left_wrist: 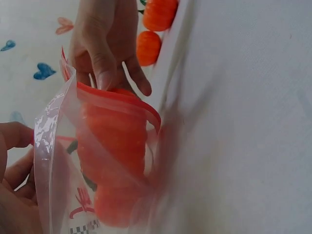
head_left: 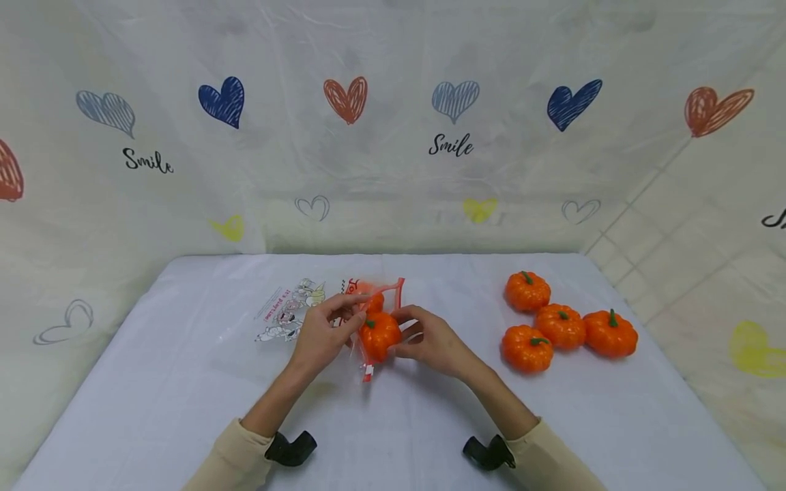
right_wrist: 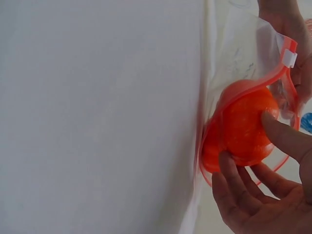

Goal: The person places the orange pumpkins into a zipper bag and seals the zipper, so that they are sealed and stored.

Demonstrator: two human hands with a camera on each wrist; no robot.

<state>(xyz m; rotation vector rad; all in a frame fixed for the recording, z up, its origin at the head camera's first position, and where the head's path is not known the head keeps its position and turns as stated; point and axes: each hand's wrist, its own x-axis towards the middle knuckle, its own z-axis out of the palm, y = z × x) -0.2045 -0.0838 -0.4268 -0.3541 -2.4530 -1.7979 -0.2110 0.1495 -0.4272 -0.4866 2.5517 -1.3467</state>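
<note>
An orange pumpkin sits at the red-edged mouth of a clear bag, held by the curved fingers of the right hand. The left hand pinches the bag's edge. A second pumpkin lies inside; four pumpkins rest rightward on the bench.

Head view: we note soft, even light, glints on the pumpkins. Wrist views: we record dimmer, blurrier frames, glare on the bag, diffuse shadow across the cloth.
</note>
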